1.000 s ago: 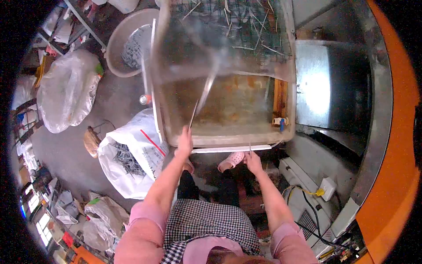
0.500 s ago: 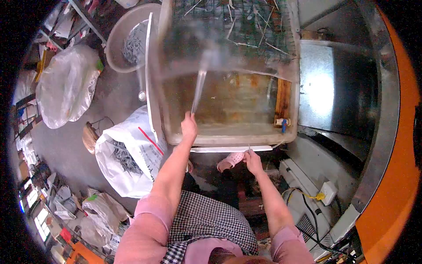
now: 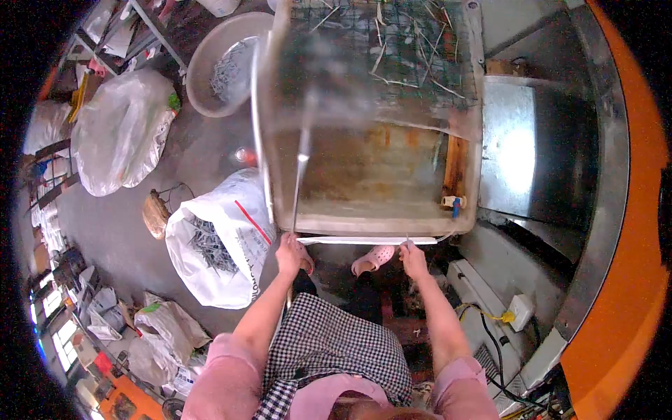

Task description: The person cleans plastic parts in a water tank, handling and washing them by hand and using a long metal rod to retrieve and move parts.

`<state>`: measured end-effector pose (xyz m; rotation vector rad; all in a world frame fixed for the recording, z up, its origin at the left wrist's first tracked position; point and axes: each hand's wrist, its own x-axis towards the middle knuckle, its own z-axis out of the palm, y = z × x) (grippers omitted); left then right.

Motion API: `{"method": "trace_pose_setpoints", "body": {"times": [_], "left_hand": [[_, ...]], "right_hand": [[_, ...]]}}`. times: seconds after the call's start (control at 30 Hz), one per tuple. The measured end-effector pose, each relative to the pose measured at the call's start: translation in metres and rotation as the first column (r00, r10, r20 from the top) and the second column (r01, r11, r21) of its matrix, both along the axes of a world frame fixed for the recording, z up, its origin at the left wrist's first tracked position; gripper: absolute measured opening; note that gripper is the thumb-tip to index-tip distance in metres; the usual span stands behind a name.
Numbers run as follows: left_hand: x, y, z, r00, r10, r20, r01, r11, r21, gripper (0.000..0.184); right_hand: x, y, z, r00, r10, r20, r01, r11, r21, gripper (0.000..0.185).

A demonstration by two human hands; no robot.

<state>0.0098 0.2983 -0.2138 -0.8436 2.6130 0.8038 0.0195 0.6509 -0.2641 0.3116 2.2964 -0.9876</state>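
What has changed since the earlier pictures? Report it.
The left hand has drawn back from over the big, beige, rectangular tub, bringing the long, thin, metallic-looking rod with it. Nothing was visibly grasped or released. The right hand stayed by the tub's near edge.

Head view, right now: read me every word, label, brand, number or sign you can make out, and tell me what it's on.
"LONG": probably the end of a longer word, sideways on the white sack; earlier letters unclear.
Smaller print beside the sack's red stripe: too small to read.
Pale bag at lower left: any print too blurred to read.
Tub: no lettering I can make out.
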Motion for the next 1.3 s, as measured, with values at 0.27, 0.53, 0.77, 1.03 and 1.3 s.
{"method": "trace_pose_setpoints", "body": {"times": [0.27,0.53,0.77,1.03,1.3], "left_hand": [[-0.089,0.033,-0.082,0.992,-0.055,-0.112,0.052,0.998,-0.030,0.026],[-0.125,0.041,-0.074,0.997,-0.034,0.064,0.031,0.998,0.053,0.028],[-0.116,0.027,-0.095,0.989,-0.139,-0.044,0.137,0.990,-0.040,0.033],[0.037,-0.038,0.023,0.948,-0.311,-0.061,0.310,0.950,-0.025,0.031],[0.053,-0.035,0.054,0.972,-0.194,0.134,0.194,0.981,0.014,0.028]], "right_hand": [[-0.036,0.028,0.010,0.967,0.165,-0.193,-0.149,0.985,0.091,0.027],[-0.031,0.012,0.026,0.981,-0.146,0.130,0.152,0.988,-0.031,0.026],[-0.022,0.004,0.013,0.991,-0.050,0.126,0.056,0.997,-0.046,0.026],[-0.005,0.004,0.010,0.992,-0.067,0.105,0.074,0.996,-0.058,0.027],[0.014,0.004,-0.003,0.994,-0.091,0.066,0.096,0.992,-0.084,0.027]]}}
